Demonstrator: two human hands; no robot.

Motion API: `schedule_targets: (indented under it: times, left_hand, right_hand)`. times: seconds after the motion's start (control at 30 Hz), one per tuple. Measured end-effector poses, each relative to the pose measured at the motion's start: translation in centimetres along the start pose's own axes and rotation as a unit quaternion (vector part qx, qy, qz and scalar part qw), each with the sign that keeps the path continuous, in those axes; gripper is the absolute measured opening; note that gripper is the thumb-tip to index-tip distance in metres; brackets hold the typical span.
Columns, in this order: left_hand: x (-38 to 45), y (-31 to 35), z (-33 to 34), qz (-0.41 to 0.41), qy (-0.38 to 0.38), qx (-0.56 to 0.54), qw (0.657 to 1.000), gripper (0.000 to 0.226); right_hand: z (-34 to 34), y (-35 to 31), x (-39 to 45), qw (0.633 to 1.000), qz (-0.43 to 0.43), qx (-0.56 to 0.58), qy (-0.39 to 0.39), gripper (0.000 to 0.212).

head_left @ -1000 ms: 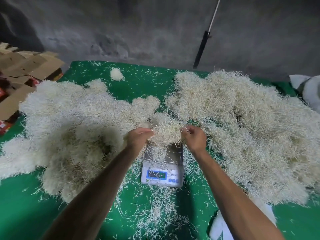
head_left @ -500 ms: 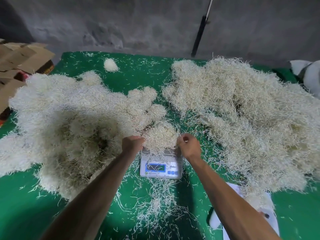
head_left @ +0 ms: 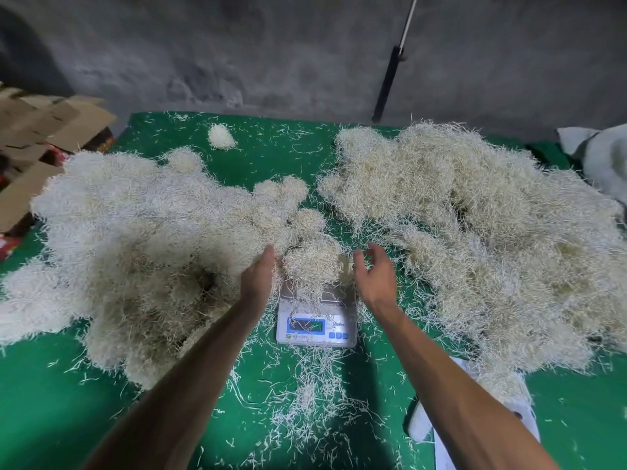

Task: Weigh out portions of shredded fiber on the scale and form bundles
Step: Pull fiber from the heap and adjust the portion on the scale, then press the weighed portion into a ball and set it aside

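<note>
A small white digital scale point(head_left: 317, 329) with a lit blue display sits on the green cloth in front of me. A rounded clump of pale shredded fiber point(head_left: 314, 262) lies on its platform. My left hand point(head_left: 259, 274) rests flat against the clump's left side, fingers straight. My right hand point(head_left: 375, 271) hovers just right of the clump, fingers spread and relaxed, holding nothing. A large loose fiber pile point(head_left: 475, 239) spreads to the right. A mass of rounded fiber bundles point(head_left: 135, 239) covers the left.
The green cloth point(head_left: 51, 401) is littered with stray strands, thick just below the scale. One small bundle point(head_left: 221, 137) lies alone at the back. Flattened cardboard boxes point(head_left: 40, 137) sit far left, a white sack point(head_left: 600, 154) far right, white sheets point(head_left: 522, 412) under my right forearm.
Both hands gripped the clump earlier and lowered it onto the scale. Now they have let go: the fingers have opened and the right hand has pulled slightly away.
</note>
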State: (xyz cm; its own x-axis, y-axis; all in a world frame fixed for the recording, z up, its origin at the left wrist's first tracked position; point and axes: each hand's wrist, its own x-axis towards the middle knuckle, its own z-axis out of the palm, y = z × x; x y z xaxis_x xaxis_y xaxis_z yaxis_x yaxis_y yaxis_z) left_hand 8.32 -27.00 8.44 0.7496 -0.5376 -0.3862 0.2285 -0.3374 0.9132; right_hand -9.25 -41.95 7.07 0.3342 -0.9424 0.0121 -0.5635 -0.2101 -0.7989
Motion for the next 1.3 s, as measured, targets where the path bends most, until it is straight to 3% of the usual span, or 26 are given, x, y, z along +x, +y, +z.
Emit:
schedule_targets:
  times: [0.1, 0.4, 0.5, 0.67, 1.1, 1.3]
  left_hand:
    - [-0.4, 0.3, -0.2, -0.003, -0.034, -0.017, 0.999, 0.071]
    - [-1.5, -0.3, -0.2, -0.023, -0.079, -0.024, 0.996, 0.075]
    - [-1.6, -1.6, 0.0, 0.004, -0.068, 0.035, 0.997, 0.074]
    - [-1.7, -3.1, 0.2, 0.065, -0.049, 0.135, 0.988, 0.076]
    - [-1.1, -4.0, 0.3, 0.085, -0.035, 0.166, 0.982, 0.074]
    - [-1.2, -5.3, 0.1, 0.115, -0.061, 0.220, 0.967, 0.072]
  right_hand:
    - [-0.1, -0.2, -0.7, 1.000, -0.003, -0.002, -0.011, 0.065]
    - [0.5, 0.3, -2.3, 1.000, 0.004, 0.012, -0.015, 0.063]
    - [1.0, 1.0, -2.6, 1.000, -0.014, 0.019, -0.012, 0.051]
    - [1.4, 2.1, -2.7, 0.999, -0.046, 0.001, -0.010, 0.047]
    - [1.9, 2.5, -3.1, 0.999, -0.034, -0.007, -0.012, 0.044]
    - [1.9, 2.8, -3.3, 0.998, -0.011, -0.034, 0.052, 0.037]
